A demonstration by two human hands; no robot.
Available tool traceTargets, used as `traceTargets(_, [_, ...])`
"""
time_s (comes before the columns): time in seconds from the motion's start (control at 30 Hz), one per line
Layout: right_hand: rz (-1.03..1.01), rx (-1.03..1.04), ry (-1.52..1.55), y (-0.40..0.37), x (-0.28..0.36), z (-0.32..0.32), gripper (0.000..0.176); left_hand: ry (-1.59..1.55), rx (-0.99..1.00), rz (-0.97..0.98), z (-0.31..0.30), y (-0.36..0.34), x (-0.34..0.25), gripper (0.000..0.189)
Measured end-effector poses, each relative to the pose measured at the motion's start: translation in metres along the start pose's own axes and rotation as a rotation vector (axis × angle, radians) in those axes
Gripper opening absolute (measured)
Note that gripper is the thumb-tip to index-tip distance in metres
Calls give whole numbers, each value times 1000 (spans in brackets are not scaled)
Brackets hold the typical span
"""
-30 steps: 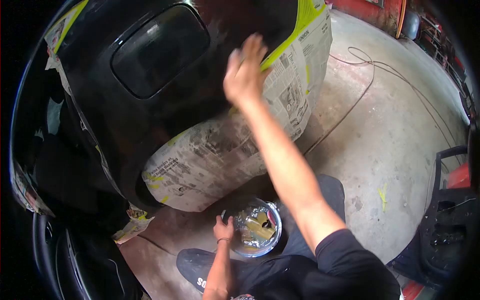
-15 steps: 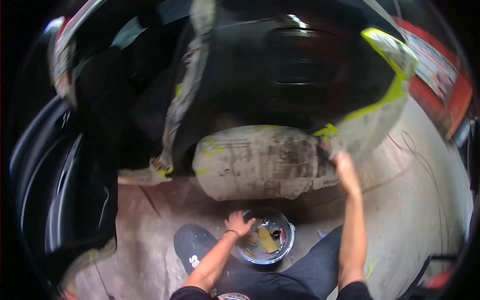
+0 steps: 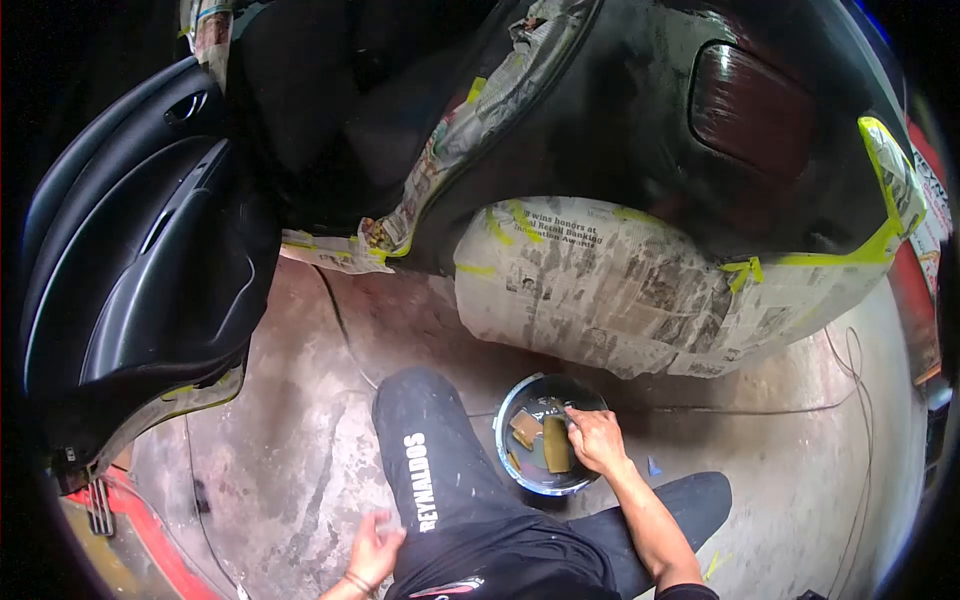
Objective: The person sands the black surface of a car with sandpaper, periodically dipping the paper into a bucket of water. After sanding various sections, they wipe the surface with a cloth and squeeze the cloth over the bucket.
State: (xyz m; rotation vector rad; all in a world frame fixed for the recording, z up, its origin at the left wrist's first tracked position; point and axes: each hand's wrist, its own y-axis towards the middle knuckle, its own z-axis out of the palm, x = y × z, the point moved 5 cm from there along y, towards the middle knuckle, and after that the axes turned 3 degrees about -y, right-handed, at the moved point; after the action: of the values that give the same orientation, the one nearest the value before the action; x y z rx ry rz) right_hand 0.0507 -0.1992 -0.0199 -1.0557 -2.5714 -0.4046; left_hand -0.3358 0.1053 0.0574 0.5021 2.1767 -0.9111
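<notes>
My right hand (image 3: 597,441) is over the right side of a bucket (image 3: 501,440), its fingers curled down inside the rim. Whatever those fingers hold, if anything, is hidden. Close to the fingertips lies an olive-yellow rectangular pad (image 3: 556,444), and left of it a brown block-like piece (image 3: 525,429), both in the dark water. Beside my left thigh, my left hand (image 3: 376,548) hangs in the air, slightly blurred, fingers apart and holding nothing. In front stands a dark car body panel (image 3: 620,130), wet-looking, with a reddish-brown fuel flap (image 3: 750,108).
Newspaper (image 3: 600,290) fixed with yellow-green tape covers the wheel area. More masking paper (image 3: 470,130) lines the door opening. An open black car door (image 3: 170,270) stands at the left. A cable (image 3: 760,408) runs across the concrete floor (image 3: 310,430).
My right hand has come down from the papered panel edge to the bucket. My left hand has left the bucket and moved back beside my thigh. The view has shifted left.
</notes>
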Motion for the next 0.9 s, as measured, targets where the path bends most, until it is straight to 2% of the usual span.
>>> traceTargets(0.03, [13, 32, 30, -1, -2, 8, 41, -188, 79, -350, 2, -14, 29, 35])
traceTargets(0.1, [49, 90, 90, -6, -10, 25, 42, -260, 142, -545, -13, -22, 46, 14])
traceTargets(0.13, [37, 86, 131, -8, -12, 31, 43, -258, 276, -607, -25, -14, 59, 17])
traceTargets(0.2, [89, 164, 116, -13, -14, 37, 44, -236, 768, -607, -47, 8, 86, 23])
traceTargets(0.27, [151, 223, 92, -12, -11, 36, 45, -288, 1105, -524, -49, 24, 68, 29])
traceTargets(0.33, [177, 227, 81, -15, -12, 37, 46, -400, 1170, -375, -41, 31, 15, 36])
traceTargets(0.47, [182, 213, 56, -10, -11, 37, 47, -701, 1173, 49, 32, 35, -77, 36])
traceTargets(0.57, [202, 188, 47, -15, -11, 33, 47, -737, 1276, 243, 68, 20, -121, 36])
traceTargets(0.9, [177, 244, 40, -6, -8, 36, 43, -632, 1698, 782, 67, -37, -216, 36])
